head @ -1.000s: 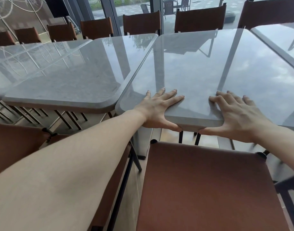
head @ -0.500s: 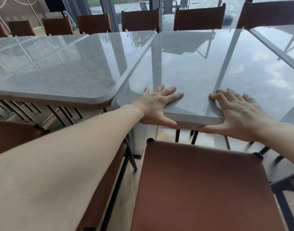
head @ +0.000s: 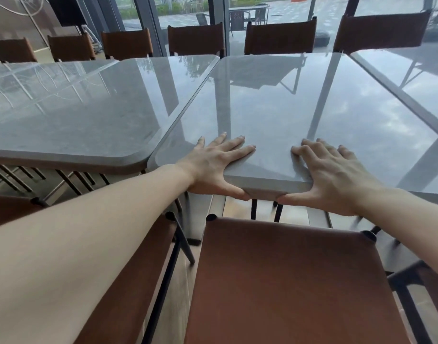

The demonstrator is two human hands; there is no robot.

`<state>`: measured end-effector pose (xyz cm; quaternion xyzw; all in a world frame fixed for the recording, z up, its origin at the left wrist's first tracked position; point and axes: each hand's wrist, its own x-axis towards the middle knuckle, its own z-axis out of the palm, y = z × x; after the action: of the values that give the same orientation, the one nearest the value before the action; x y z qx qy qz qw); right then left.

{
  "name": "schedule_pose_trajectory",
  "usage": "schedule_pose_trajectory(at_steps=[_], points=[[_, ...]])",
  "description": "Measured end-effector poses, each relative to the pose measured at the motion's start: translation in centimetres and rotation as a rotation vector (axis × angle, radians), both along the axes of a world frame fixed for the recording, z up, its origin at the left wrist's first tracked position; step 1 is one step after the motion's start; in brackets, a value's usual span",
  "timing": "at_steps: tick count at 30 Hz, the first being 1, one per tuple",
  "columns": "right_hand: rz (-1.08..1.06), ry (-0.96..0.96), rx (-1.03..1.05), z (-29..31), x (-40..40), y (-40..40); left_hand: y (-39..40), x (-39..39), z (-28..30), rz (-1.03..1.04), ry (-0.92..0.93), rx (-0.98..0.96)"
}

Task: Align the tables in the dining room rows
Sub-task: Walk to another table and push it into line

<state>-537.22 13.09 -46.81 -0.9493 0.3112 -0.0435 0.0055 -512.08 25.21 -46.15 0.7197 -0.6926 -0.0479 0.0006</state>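
Observation:
A grey, glossy stone-look table [head: 275, 108] stands in front of me, in the middle of a row. My left hand [head: 213, 165] and my right hand [head: 332, 177] both hold its near edge, fingers flat on top and thumbs hooked under the rim. On the left, a matching table [head: 76, 115] touches its side. The middle table's near edge juts a little closer to me than the left one's. A third table [head: 416, 78] sits to the right across a narrow dark gap.
A brown leather chair [head: 287, 281] stands right below my hands, with another chair [head: 128, 281] to its left under my forearm. Several brown chairs [head: 280, 36] line the far side of the tables before glass windows. Black chair legs show under the tabletops.
Both hands keep the same hold on the table's near edge. The view has lifted slightly and shows more of the far chairs. The table's offset from the left table looks unchanged.

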Motion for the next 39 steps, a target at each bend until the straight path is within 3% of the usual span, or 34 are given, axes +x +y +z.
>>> schedule_pose_trajectory(at_steps=[39], points=[[0.014, 0.014, 0.015, 0.5, 0.8, -1.2, -1.5, 0.8, 0.1, 0.002, -0.005, 0.017]])
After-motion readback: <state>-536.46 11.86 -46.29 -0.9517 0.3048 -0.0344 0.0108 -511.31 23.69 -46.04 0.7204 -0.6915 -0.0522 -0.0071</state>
